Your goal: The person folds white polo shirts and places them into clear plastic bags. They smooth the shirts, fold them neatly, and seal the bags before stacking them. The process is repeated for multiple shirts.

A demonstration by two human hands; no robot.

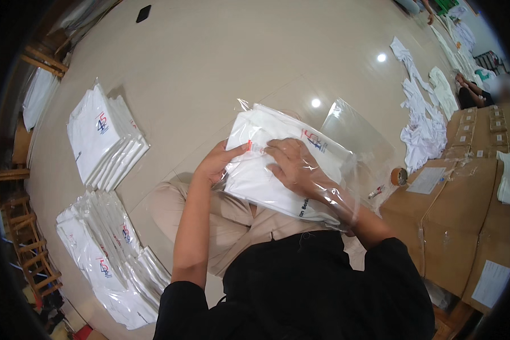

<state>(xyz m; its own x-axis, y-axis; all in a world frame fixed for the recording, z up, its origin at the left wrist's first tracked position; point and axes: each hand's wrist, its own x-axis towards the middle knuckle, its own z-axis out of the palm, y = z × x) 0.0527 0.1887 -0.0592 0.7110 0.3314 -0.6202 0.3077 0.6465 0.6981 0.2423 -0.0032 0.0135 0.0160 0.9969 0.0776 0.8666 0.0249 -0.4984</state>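
A folded white printed garment [255, 174] rests over my crossed legs, inside a clear plastic bag [352, 182]. My left hand [221, 159] grips its left edge, thumb on top beside a small red-and-white label [250, 146]. Through the bag's mouth reaches my right hand [291, 163]; the film covers that hand and its wrist. Its fingers lie spread on the cloth near the label, palm down. To the right of the garment, another clear plastic sheet or bag [352, 127] lies on the floor.
Bagged white garments form two stacks at left, an upper stack [95, 140] and a lower stack [106, 263]. Cardboard boxes [446, 212] stand at right beside a tape roll [399, 176]. Loose white cloth [423, 127] lies beyond. A phone [143, 14] and other people [476, 91] are farther off.
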